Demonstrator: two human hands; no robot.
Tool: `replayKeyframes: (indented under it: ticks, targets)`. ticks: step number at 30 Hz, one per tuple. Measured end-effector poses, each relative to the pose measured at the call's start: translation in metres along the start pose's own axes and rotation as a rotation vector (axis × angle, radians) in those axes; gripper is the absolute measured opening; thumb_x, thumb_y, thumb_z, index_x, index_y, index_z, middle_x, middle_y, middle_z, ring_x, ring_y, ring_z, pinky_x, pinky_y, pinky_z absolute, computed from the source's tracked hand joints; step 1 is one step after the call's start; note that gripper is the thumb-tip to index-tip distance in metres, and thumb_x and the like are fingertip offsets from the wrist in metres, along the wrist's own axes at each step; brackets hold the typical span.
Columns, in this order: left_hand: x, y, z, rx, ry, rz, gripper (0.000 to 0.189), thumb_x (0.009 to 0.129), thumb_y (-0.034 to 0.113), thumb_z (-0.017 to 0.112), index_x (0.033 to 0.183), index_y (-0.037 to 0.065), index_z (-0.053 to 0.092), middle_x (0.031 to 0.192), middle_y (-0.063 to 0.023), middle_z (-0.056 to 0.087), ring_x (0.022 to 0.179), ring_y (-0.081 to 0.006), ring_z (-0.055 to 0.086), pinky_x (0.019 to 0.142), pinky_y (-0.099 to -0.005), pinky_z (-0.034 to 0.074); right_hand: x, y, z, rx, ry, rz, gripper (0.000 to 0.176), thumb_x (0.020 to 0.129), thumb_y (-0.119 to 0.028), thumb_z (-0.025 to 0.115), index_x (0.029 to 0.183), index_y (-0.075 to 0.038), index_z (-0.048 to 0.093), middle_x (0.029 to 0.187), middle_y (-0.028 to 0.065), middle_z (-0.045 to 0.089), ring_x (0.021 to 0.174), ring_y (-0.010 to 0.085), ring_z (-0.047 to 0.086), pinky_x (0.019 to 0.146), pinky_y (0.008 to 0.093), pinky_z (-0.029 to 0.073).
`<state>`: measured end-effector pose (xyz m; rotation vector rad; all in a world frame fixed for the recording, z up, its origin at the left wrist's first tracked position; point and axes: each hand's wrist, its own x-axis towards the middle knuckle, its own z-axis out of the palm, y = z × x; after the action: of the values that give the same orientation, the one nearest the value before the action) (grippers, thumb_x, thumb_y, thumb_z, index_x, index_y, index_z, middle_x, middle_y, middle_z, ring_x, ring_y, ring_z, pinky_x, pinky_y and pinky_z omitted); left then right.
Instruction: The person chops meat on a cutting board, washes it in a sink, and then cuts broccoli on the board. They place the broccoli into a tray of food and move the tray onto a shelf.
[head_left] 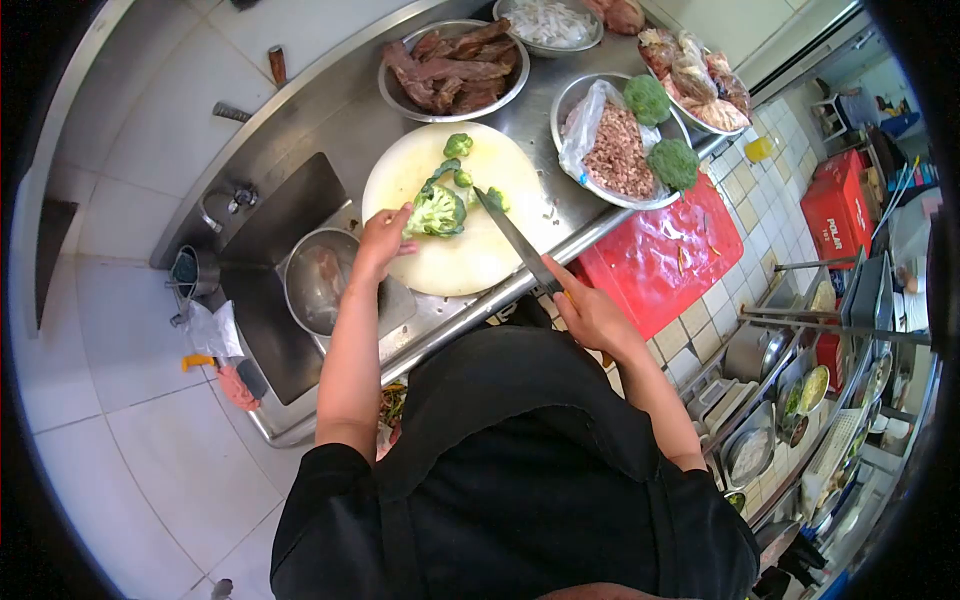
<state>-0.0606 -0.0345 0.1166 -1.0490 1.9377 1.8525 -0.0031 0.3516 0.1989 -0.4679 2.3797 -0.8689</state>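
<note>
On a round white cutting board point(400, 175) lies a head of broccoli point(437, 212), its pale cut side facing up. My left hand point(385, 238) grips its stem end, fingers closed around it. A kitchen knife point(515, 235) is held by the handle in my right hand point(592, 318), its blade slanting over the board with the tip beside the small florets. One cut floret point(458, 145) sits apart toward the far side of the board. Another floret point(493, 199) lies by the blade tip.
Behind the board stands a bowl of dark meat strips point(455, 75). To the right, a bowl point(568, 95) holds a bag of chopped meat and two broccoli heads point(672, 163). A red board point(660, 260) lies nearer. At left, a metal pot point(300, 290) stands by the sink point(270, 340).
</note>
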Motion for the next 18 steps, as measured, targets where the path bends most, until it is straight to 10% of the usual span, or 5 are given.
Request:
replayKeyframes:
  ticks: [4, 12, 18]
  targets:
    - [0.006, -0.017, -0.009, -0.223, -0.176, 0.080, 0.040, 0.098, 0.031, 0.076, 0.123, 0.001, 0.067, 0.108, -0.0135, 0.069, 0.085, -0.0189, 0.069, 0.077, -0.0296, 0.064, -0.015, -0.013, -0.012, 0.035, -0.034, 0.084, 0.065, 0.106, -0.021, 0.050, 0.167, -0.027, 0.027, 0.097, 0.0363, 0.069, 0.093, 0.0536, 0.067, 0.088, 0.0586, 0.051]
    - [0.001, -0.013, -0.009, 0.291, 0.009, 0.637, 0.039, 0.084, 0.015, 0.085, 0.120, 0.010, 0.070, 0.098, -0.0032, 0.070, 0.074, -0.0084, 0.055, 0.063, -0.0281, 0.046, -0.021, -0.025, -0.015, -0.081, -0.054, -0.010, 0.063, 0.106, -0.021, 0.051, 0.165, -0.026, 0.032, 0.098, 0.0324, 0.070, 0.092, 0.0495, 0.067, 0.085, 0.0560, 0.051]
    - [-0.011, -0.012, -0.004, 0.379, -0.003, 0.613, 0.039, 0.083, 0.014, 0.085, 0.119, 0.008, 0.069, 0.106, -0.0051, 0.071, 0.073, -0.0106, 0.055, 0.068, -0.0281, 0.048, -0.007, -0.031, -0.005, -0.110, -0.043, -0.047, 0.062, 0.105, -0.021, 0.051, 0.165, -0.025, 0.033, 0.103, 0.0310, 0.070, 0.093, 0.0487, 0.067, 0.082, 0.0562, 0.051]
